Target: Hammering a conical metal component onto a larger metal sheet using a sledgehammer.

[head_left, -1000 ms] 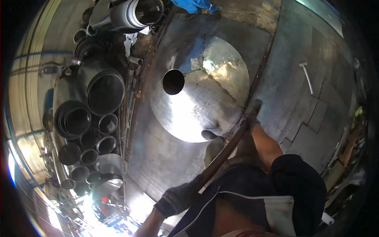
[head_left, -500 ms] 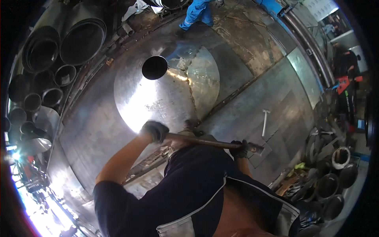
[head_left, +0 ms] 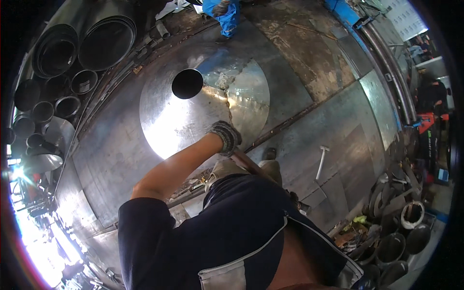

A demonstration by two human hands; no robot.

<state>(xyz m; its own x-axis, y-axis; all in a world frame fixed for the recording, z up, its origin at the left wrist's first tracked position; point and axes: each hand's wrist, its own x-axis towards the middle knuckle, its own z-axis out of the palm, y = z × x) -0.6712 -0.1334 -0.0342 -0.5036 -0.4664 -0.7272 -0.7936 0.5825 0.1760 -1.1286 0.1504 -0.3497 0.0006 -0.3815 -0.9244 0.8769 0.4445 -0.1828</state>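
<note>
My left hand [head_left: 225, 137], in a dark knitted glove, is closed round the end of a long-handled sledgehammer [head_left: 249, 163]. Its brown handle slants down to the right across my thighs. My right hand [head_left: 293, 195], also gloved, grips it close to the head, mostly hidden by my dark shirt. Only part of the hammer's head shows beside it. In front of me a wide, shiny sheet-metal cone [head_left: 164, 116] stands on the floor plates, a round opening at its top. A rough, uneven seam runs down its right side, just beyond my left hand.
A small hammer [head_left: 321, 162] with a pale handle lies on the steel floor plates [head_left: 295, 140] at right. Rolled metal cylinders [head_left: 107, 43] are stacked at far left. Pipe pieces and scrap [head_left: 390, 247] crowd the lower right. A person in blue trousers [head_left: 226, 17] stands beyond the cone.
My left hand has moved right and away from me, swinging the sledgehammer's handle to a steeper slant. My right hand has slipped mostly behind my shirt. The person in blue has shifted left.
</note>
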